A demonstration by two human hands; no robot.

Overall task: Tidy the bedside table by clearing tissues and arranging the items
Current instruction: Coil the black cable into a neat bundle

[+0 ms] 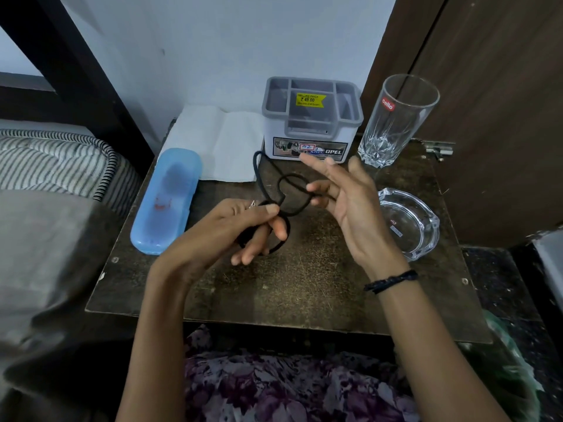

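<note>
A black cord loops above the middle of the dark wooden bedside table. My left hand pinches one coil of it between thumb and fingers. My right hand hooks another loop of the cord with its thumb and forefinger, the other fingers spread. A flat white tissue lies at the back left of the table. A blue plastic case lies along the left edge. A grey and white organiser box stands at the back.
A tall clear glass stands at the back right, a glass ashtray in front of it. A striped mattress lies left of the table, a wooden door to the right.
</note>
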